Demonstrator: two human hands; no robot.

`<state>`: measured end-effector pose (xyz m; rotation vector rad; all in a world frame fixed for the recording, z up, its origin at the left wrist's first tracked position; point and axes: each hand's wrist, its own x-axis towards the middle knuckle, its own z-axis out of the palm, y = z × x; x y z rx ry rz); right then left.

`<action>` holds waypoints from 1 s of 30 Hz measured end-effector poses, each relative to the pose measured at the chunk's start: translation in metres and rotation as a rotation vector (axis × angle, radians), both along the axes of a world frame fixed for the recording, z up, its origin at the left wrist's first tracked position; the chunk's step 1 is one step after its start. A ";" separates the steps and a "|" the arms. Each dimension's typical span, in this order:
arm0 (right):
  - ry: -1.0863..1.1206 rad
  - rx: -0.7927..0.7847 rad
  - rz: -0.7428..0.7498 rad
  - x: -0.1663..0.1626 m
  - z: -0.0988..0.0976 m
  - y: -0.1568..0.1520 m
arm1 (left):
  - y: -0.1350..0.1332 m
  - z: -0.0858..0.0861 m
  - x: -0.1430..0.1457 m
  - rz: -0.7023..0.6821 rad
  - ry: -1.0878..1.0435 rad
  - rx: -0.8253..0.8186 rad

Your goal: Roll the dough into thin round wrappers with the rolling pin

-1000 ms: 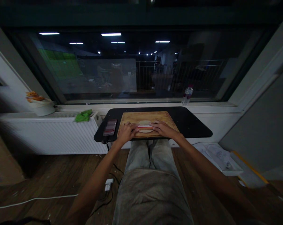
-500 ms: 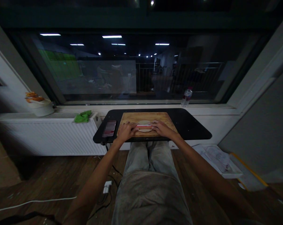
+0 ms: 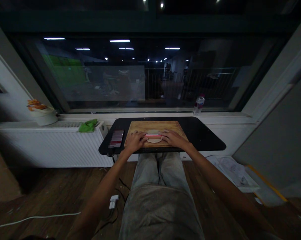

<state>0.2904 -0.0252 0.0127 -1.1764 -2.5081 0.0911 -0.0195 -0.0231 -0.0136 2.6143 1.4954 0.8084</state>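
A pale, flat round piece [image 3: 154, 141] that looks like dough or clay lies on the wooden board [image 3: 138, 125]. Across its middle runs a short red-and-white rod [image 3: 153, 135]. At the rod's left end, my left hand [image 3: 136, 140] has its fingers curled around it, thumb on the near side. My right hand [image 3: 173, 138] grips the other end in the same way. Both hands rest low over the board, and the rod's ends are hidden under the fingers.
The board lies on a black table [image 3: 204, 136]. A phone [image 3: 116, 138] is at its left. On the window sill stands a bottle [image 3: 198, 104]. A green cloth [image 3: 88, 125] and a white pot [image 3: 43, 116] sit on the radiator [image 3: 65, 148]. Cables and a white plug [image 3: 114, 201] are on the floor.
The rod has turned slightly between my fingers and moved a little away from me over the round piece. Both hands keep their hold. The view has tilted slightly up.
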 end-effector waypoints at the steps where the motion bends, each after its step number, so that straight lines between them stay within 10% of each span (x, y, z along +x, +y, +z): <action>1: -0.007 -0.007 -0.008 0.001 0.000 0.001 | 0.001 0.001 0.000 -0.004 0.000 -0.002; 6: -0.024 -0.012 -0.081 -0.003 0.003 0.004 | 0.007 0.009 0.000 0.043 0.000 0.022; 11: -0.025 0.097 -0.283 -0.009 0.019 0.001 | 0.011 0.031 0.021 0.370 -0.107 0.062; 21: -0.086 0.093 -0.508 0.002 0.016 0.009 | -0.009 0.068 0.105 0.295 0.273 -0.363; 25: -0.034 0.059 -0.512 0.008 0.014 0.010 | -0.002 0.066 0.100 0.118 0.268 -0.321; 30: 0.036 0.037 -0.456 0.014 0.008 0.007 | 0.020 0.062 0.082 -0.439 0.161 -0.353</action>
